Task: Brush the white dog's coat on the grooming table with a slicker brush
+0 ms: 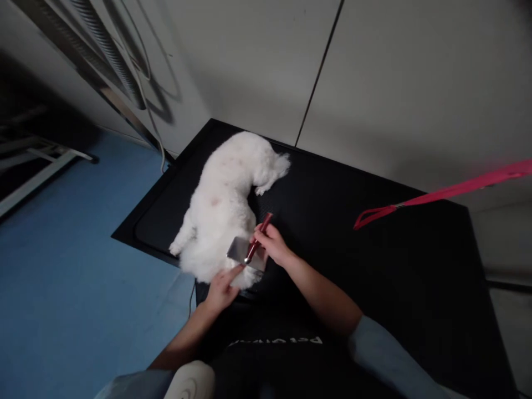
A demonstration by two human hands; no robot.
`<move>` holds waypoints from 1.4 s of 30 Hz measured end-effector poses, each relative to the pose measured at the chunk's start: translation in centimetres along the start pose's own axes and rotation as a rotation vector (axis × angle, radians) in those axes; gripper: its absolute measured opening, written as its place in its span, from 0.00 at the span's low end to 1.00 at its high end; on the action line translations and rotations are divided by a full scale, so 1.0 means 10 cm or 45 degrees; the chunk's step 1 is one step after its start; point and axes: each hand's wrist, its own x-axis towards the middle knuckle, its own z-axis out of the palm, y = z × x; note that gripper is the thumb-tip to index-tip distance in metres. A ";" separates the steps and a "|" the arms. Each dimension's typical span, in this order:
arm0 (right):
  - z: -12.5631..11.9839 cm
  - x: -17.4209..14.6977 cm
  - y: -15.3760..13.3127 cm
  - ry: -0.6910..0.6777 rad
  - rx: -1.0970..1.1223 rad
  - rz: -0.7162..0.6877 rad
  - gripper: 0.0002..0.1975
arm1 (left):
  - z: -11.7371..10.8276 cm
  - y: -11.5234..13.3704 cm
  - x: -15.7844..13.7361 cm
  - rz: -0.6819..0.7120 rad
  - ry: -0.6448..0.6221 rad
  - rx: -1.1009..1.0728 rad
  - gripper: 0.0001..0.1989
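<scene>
A white dog (224,183) lies curled on its side on the black table (316,188). My right hand (271,243) is closed around the dark red handle of a slicker brush (257,241). Its flat, silvery head rests against the fluffy fur at the dog's near end. Just to the left, my left hand (223,287) grips the same fluffy part, its index finger reaching along the fur towards the brush and its thumb lower down. Fur and the brush hide what lies beneath the fingertips.
A red strap loop (382,213) hangs over the table's right side. Behind the table stands a pale wall (257,61). Ribbed hoses (110,50) and a cable run down at the upper left. Blue floor (83,266) lies to the left, with a metal frame (41,177) on it.
</scene>
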 end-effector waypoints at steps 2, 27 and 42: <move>0.11 0.18 -0.07 -0.059 -0.042 0.017 0.18 | 0.04 0.04 -0.03 -0.019 -0.018 0.005 0.24; -0.28 -0.18 0.02 0.314 0.009 -0.151 0.19 | 0.04 0.10 0.14 -0.060 0.007 -0.126 0.15; -0.26 -0.45 0.03 0.178 -0.008 -0.118 0.18 | -0.01 0.09 0.22 -0.172 0.087 -0.271 0.29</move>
